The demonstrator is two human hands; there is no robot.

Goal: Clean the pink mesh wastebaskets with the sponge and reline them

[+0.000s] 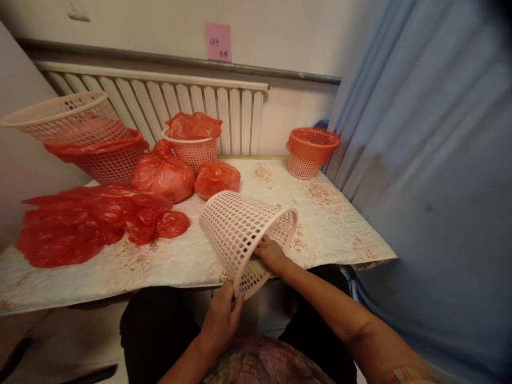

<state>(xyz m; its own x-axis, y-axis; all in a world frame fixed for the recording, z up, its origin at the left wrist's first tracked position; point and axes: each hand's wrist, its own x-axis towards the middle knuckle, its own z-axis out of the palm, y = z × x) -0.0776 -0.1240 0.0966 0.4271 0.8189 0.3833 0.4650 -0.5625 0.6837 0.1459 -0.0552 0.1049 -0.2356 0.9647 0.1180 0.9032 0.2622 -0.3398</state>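
A pale pink plastic wastebasket [229, 218] with a perforated wall lies tilted at the table's front edge, its mouth turned toward me and to the right. My left hand [221, 314] pinches the lower left of its rim between thumb and fingers. Through the mouth reaches my right hand [272, 255]; its fingers are inside the basket and mostly hidden by the wall, so I cannot tell whether they hold anything. No bag lines this basket. Behind it sits a filled red plastic bag [218, 180].
Loose red bags [88, 224] are heaped on the left of the flowered tablecloth [256, 178]. A bigger filled red bag [163, 173], stacked baskets [72, 117] and a bag-topped basket [196, 149] stand behind. A lined basket [306, 154] is back right, by a blue curtain [420, 186].
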